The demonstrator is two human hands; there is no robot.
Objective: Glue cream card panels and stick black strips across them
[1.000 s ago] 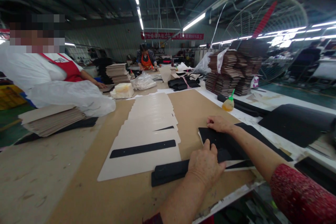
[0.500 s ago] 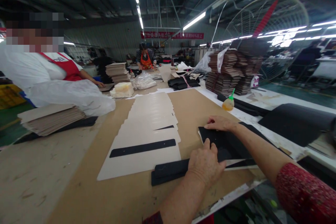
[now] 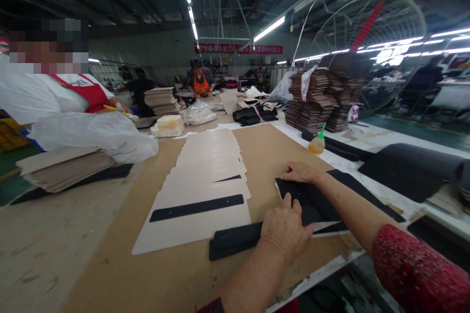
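Note:
My left hand (image 3: pixel 284 225) lies palm down with its fingers apart on the near side of a black panel (image 3: pixel 312 199). Under its wrist side, dark strips (image 3: pixel 235 238) are stacked on the brown board. At the panel's far left corner, my right hand (image 3: pixel 303 172) has its fingers bent together over the edge; a pale layer shows under that corner. To the left, several overlapping off-white boards (image 3: pixel 205 176) run away from me in a fanned row. Across the nearest board lies a black strip (image 3: pixel 196 208) with rounded ends.
A bottle with a green nozzle (image 3: pixel 317 143) stands beyond my right hand. Black rolled material (image 3: pixel 407 171) lies at right. Brown panel stacks (image 3: pixel 312 100) and a fan (image 3: pixel 370 44) stand behind. At left, a co-worker (image 3: pixel 55 93) stands behind a plastic-covered stack (image 3: pixel 66 168).
My hands stay nearly in place on the black panel. The view shifts slightly. The co-worker at left has raised a hand, with something yellow now showing by it.

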